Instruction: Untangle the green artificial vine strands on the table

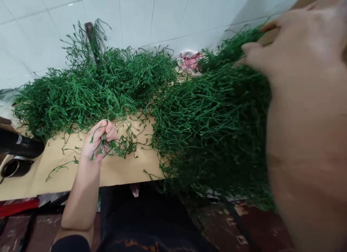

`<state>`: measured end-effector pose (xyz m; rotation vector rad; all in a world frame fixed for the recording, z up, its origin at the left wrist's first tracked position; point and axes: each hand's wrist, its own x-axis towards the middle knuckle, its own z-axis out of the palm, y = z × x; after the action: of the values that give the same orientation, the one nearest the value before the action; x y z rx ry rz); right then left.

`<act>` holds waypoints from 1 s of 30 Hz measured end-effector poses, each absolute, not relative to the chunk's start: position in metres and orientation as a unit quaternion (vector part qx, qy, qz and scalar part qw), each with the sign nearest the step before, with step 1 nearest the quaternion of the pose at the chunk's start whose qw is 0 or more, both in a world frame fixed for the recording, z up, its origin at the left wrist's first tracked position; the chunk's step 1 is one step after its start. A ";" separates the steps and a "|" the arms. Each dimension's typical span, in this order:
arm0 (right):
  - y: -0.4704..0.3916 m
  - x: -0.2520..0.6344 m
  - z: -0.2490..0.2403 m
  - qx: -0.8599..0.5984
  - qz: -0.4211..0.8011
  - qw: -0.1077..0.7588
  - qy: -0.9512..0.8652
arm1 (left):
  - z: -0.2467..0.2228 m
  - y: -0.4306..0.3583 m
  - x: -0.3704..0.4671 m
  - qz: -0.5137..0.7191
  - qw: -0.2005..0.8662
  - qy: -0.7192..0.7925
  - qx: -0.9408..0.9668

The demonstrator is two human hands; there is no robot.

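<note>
Left hand (99, 138) closed round a few thin green stems (101, 150), above the brown-covered desk (146, 169); loose sprigs (127, 145) just beside it; left heap (103, 82) of like stems beyond, near the tiled wall (135, 17). Right hand (295, 46) blurred, at the far side of the right heap (200, 114), grip impossible to tell; black flask (21, 143) at the desk's left end.
</note>
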<state>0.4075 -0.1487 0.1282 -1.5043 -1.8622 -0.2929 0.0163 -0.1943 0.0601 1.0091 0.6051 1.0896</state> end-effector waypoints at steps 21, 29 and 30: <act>-0.168 0.209 0.086 -0.394 0.344 0.424 -0.739 | 0.066 -0.188 0.032 0.505 0.676 0.326 0.427; -0.163 0.188 0.080 -0.313 0.425 0.377 -0.761 | 0.074 -0.195 0.030 0.497 0.657 0.378 0.424; -0.163 0.188 0.081 -0.321 0.419 0.385 -0.757 | 0.075 -0.196 0.029 0.495 0.657 0.381 0.422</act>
<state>0.1883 -0.1630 0.0808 -0.8187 -1.9287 1.0663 0.0289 -0.1959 0.0747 0.9555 0.8642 1.1208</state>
